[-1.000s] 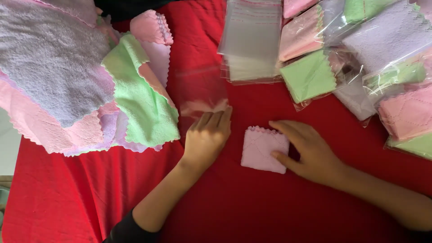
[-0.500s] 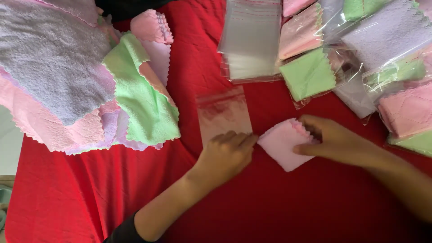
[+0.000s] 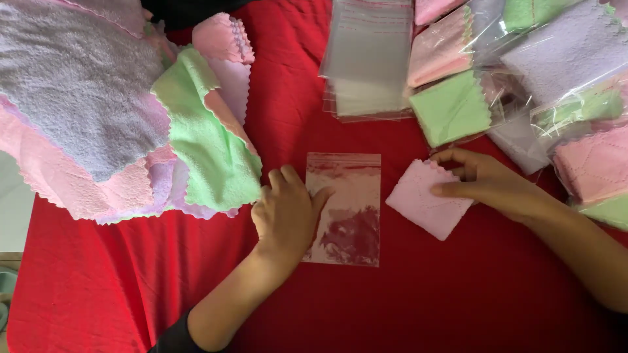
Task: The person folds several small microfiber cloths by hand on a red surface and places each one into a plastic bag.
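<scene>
On the red-covered bench [image 3: 458, 294], the left hand [image 3: 284, 216] lies flat, palm down, with its fingers resting on the left edge of a clear plastic bag [image 3: 345, 209] that lies flat on the cloth. Just to the right of the bag, the right hand [image 3: 494, 183] pinches the upper right corner of a small folded pink cloth [image 3: 425, 199] with scalloped edges. A heap of loose cloths [image 3: 111, 111] in grey, pink, lilac and green covers the upper left. A stack of empty clear bags [image 3: 369, 59] lies at the top centre, and bagged cloths [image 3: 523, 78] in pink, green and lilac crowd the upper right.
</scene>
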